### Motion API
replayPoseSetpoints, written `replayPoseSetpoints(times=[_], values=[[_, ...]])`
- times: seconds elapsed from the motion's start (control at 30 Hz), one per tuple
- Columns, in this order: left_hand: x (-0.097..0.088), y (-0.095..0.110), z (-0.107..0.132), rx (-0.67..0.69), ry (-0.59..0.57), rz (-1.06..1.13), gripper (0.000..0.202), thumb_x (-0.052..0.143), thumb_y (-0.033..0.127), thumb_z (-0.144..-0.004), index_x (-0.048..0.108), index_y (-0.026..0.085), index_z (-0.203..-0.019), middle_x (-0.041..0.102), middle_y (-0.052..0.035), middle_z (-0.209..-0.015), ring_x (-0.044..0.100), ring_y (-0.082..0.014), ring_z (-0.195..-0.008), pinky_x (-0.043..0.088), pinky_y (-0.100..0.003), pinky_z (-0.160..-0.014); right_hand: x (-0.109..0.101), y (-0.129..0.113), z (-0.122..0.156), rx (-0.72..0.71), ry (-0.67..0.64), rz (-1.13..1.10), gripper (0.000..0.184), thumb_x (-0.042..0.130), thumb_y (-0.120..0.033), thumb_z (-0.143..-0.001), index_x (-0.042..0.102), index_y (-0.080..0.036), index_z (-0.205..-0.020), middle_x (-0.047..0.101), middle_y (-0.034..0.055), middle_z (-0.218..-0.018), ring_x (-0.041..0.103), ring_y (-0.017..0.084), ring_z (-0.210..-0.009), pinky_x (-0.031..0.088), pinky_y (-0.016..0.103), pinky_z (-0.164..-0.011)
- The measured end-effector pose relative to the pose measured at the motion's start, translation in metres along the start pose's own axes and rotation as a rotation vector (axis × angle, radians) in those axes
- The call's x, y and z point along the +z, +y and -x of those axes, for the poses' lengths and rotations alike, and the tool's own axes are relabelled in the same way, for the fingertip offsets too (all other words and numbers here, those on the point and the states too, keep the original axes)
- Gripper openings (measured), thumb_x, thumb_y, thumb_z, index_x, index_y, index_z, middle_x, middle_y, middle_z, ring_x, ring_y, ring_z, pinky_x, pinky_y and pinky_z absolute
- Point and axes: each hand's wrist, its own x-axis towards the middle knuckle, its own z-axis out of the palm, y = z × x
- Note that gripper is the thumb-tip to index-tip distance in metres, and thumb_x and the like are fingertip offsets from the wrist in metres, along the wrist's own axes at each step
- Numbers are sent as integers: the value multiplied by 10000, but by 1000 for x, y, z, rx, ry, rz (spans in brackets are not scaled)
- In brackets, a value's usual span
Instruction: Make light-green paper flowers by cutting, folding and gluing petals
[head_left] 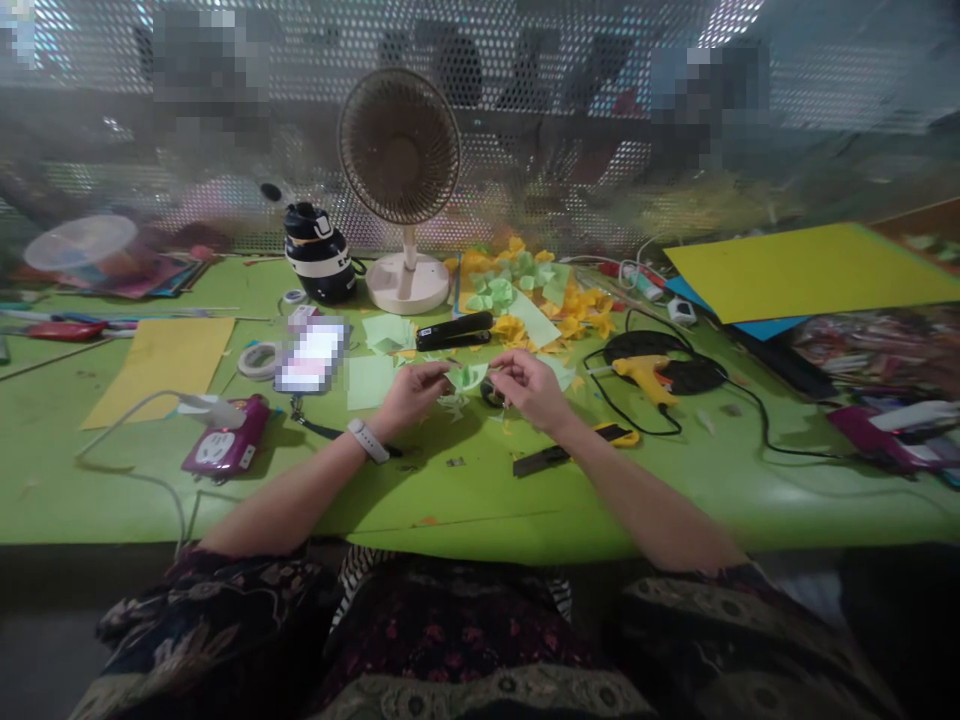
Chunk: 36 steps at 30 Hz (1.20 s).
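Head view, from the left: a yellow sheet (161, 365) and a purple power strip (225, 448) lie on the green table (465, 500). Next, the left hand (411, 392), fingers curled in, pinches one edge of a small light-green paper piece (466, 376) held just above the tabletop in front of the person. The right hand (529, 385) pinches its other edge the same way, and a yellow glue gun (641, 375) lies near it, further right.
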Motion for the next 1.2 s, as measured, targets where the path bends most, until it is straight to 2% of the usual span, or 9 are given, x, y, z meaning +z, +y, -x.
replayPoseSetpoints(times=[0.17,0.33,0.47,0.57,0.67,0.73,0.9,1.1,1.2], values=[[0,1,0,35,-11,-33,278,607,257,-808,775,140,-996,777,-78,-883,700,-175,-733,579,-300,-713,1,-1,-1,50,-12,-28,158,653,-311,-813,607,-181,-891,614,-5,-659,516,100,-495,457,219,-422],[0,3,2,102,-28,-132,288,589,246,-842,773,150,-1041,785,-101,-1020,740,-216,-885,598,-345,-815,2,1,0,34,-42,24,136,626,-290,-823,604,-186,-908,623,-1,-677,539,111,-500,471,233,-433],[0,2,3,210,-18,-276,317,549,169,-850,768,174,-1080,779,-97,-1076,753,-219,-929,606,-358,-844,2,5,1,-84,-57,255,167,569,-264,-863,650,-174,-978,682,34,-741,606,148,-584,520,285,-550],[-1,-1,3,277,-6,-353,340,547,149,-853,757,185,-1119,774,-88,-1098,757,-224,-953,608,-373,-868,2,11,0,-238,-73,478,212,553,-229,-872,685,-174,-1028,730,79,-885,646,183,-702,540,334,-673],[-2,-2,3,318,-22,-431,355,542,142,-861,745,174,-1151,767,-102,-1116,756,-241,-973,607,-383,-879,2,17,-2,-368,-87,575,254,541,-222,-893,684,-178,-1098,729,114,-1023,671,231,-864,544,382,-781],[-3,-1,3,316,-33,-483,349,537,145,-874,745,186,-1151,767,-99,-1121,754,-241,-980,605,-373,-879,0,19,-2,-395,-104,597,255,519,-225,-917,685,-185,-1106,729,119,-1041,674,250,-922,540,396,-806],[-5,2,4,329,-48,-559,342,553,128,-875,735,209,-1152,775,-85,-1101,761,-206,-938,608,-333,-848,0,15,-2,-310,-114,521,218,526,-246,-923,696,-182,-1044,742,99,-969,688,232,-859,546,378,-781],[-3,4,6,359,-53,-550,360,543,112,-877,721,217,-1172,774,-79,-1104,761,-197,-920,623,-339,-826,3,10,-1,16,-230,85,232,633,-395,-889,629,-180,-976,733,67,-901,704,184,-765,593,356,-741],[-1,4,7,344,-37,-465,359,525,107,-874,728,192,-1157,773,-71,-1111,758,-210,-952,620,-337,-855,3,9,-1,84,-236,-15,302,698,-457,-841,601,-184,-927,725,59,-872,705,174,-737,604,354,-738]])
